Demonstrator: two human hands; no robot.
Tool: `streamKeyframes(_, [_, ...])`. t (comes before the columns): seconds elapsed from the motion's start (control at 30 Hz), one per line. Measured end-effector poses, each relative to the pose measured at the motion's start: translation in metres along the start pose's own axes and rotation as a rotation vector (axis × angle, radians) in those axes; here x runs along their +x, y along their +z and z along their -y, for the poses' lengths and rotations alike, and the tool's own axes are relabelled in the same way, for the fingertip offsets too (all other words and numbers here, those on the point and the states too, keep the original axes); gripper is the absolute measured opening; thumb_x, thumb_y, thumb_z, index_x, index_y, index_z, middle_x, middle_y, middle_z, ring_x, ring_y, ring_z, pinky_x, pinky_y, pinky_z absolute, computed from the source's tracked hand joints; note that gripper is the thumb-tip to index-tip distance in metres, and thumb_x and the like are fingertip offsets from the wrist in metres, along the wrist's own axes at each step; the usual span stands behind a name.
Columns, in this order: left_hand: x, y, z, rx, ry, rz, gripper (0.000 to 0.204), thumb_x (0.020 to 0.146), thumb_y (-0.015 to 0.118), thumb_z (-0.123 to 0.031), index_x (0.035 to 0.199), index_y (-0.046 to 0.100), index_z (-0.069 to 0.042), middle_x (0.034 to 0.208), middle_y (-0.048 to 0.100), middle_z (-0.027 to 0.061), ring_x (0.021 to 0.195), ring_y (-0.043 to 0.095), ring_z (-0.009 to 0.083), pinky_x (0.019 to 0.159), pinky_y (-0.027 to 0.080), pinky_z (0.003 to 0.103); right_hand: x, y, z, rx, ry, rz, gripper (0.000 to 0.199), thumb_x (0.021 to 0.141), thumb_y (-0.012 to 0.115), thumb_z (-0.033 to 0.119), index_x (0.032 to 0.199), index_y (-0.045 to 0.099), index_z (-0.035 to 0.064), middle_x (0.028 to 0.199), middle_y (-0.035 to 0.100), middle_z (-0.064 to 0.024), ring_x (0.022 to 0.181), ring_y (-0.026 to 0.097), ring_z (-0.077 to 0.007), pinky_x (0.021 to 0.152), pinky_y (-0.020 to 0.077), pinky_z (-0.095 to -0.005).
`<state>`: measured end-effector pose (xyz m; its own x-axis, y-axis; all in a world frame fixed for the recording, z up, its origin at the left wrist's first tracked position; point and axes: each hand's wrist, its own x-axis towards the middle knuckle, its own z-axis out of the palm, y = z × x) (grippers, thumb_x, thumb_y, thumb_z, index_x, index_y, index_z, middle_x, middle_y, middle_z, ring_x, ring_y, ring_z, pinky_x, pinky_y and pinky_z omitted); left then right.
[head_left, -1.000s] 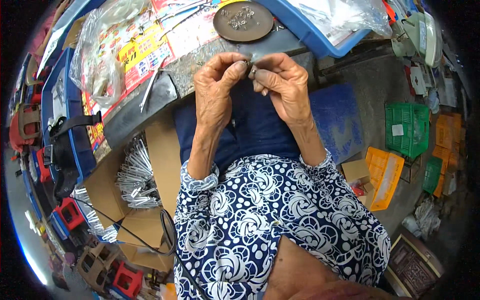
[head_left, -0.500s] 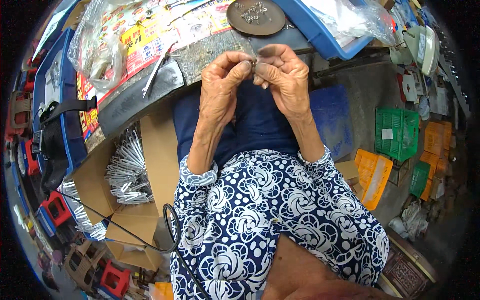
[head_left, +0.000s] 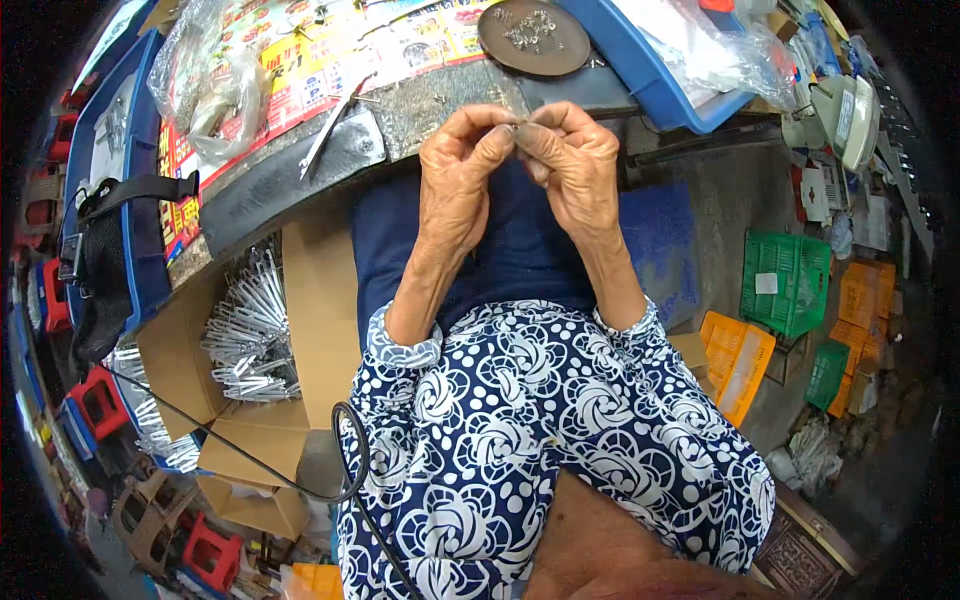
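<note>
Round dish (head_left: pixel 533 40) lies beyond both hands (box (head_left: pixel 240 330) at left).

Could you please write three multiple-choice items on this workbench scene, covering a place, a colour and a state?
1. Where is the round dish of small metal parts?
A. on the bench beyond the hands
B. in the cardboard box
C. on the lap

2. What colour is the crate on the floor at the right?
A. red
B. green
C. white

3. How are the left hand and right hand?
A. resting apart
B. fingertips pinched together on a small metal piece
C. gripping the dish

Answers: 1 A, it sits above the hands; 2 B, its lattice sides are green; 3 B, the fingertips meet.
</note>
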<state>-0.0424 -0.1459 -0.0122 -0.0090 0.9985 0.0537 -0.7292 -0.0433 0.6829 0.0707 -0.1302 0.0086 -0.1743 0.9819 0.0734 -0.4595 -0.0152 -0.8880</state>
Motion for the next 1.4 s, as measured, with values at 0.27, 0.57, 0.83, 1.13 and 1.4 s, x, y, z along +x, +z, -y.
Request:
streamKeyframes(0.27, [-0.002,-0.003,-0.013,0.584,0.23,-0.088,0.007,0.075,0.057,-0.002,0.082,0.059,-0.001,0.075,0.058,0.0012,0.071,0.052,0.0078,0.065,0.042,0.021,0.0,0.008,0.007,-0.035,0.261,-0.029,0.012,0.077,0.06,0.006,0.081,0.056,-0.0045,0.064,0.057,-0.0087,0.045,0.047,-0.0075,0.039,0.0358,-0.0157])
streamKeyframes(0.57, [-0.001,0.0,-0.021,0.691,0.251,-0.102,0.007,0.074,0.057,0.0,0.08,0.059,0.0,0.072,0.059,0.004,0.069,0.053,0.01,0.064,0.043,0.023,0.004,0.011,0.016,-0.099,0.233,0.05,0.012,0.08,0.055,0.008,0.08,0.055,-0.0044,0.065,0.058,-0.0093,0.047,0.051,-0.0077,0.041,0.0395,-0.0168])
streamKeyframes(0.83, [0.017,0.009,-0.035,0.904,0.421,-0.02,0.007,0.073,0.056,0.001,0.079,0.058,0.001,0.071,0.06,0.0075,0.068,0.056,0.0138,0.064,0.043,0.025,0.027,-0.001,0.013,0.145,0.332,0.14,0.007,0.079,0.054,0.006,0.081,0.052,-0.0014,0.062,0.053,-0.0062,0.041,0.04,-0.0026,0.034,0.0308,-0.0136])
streamKeyframes(1.13, [0.041,0.013,-0.058,0.943,0.224,0.013,0.008,0.072,0.056,0.0,0.08,0.058,0.002,0.07,0.06,0.006,0.065,0.054,0.009,0.062,0.043,0.023,0.053,0.008,0.007,0.25,0.28,0.13,0.006,0.076,0.056,0.003,0.077,0.052,-0.0014,0.055,0.047,-0.0019,0.038,0.035,-0.0017,0.033,0.0255,-0.0134])
streamKeyframes(1.4, [0.091,-0.021,-0.081,1.372,0.35,-0.065,0.015,0.075,0.055,-0.007,0.085,0.06,0.002,0.073,0.061,0.0079,0.065,0.055,0.0127,0.061,0.044,0.026,0.064,0.001,-0.004,0.347,0.274,0.091,0.009,0.074,0.055,0.004,0.08,0.052,-0.0026,0.058,0.049,-0.0063,0.036,0.031,-0.0018,0.033,0.0247,-0.0141])
